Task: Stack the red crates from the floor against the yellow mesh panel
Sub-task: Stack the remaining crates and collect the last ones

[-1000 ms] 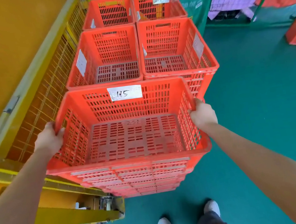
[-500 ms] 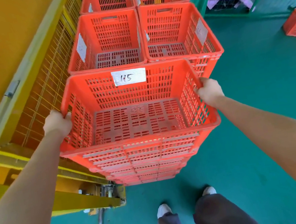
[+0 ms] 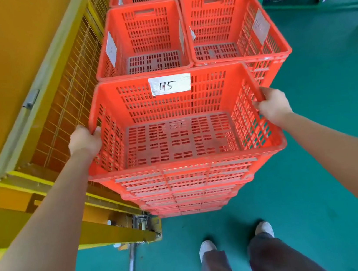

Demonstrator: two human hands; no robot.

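**Top red crate [image 3: 181,139] still held on the stack by both hands**

The left hand [image 3: 84,141] and the right hand [image 3: 272,106] keep their fingers curled over the two side rims, the same grip as half a second ago. The crate between them rests on the pile of crates [image 3: 187,186], and its place looks unchanged. Its far wall with the white label [image 3: 169,84] is just beside the further stacks [image 3: 142,37]. The yellow mesh panel [image 3: 65,93] stands just outside the left hand.

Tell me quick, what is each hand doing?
Left hand: closed, gripping the left rim of the top red crate.
Right hand: closed, gripping the same crate's right rim.
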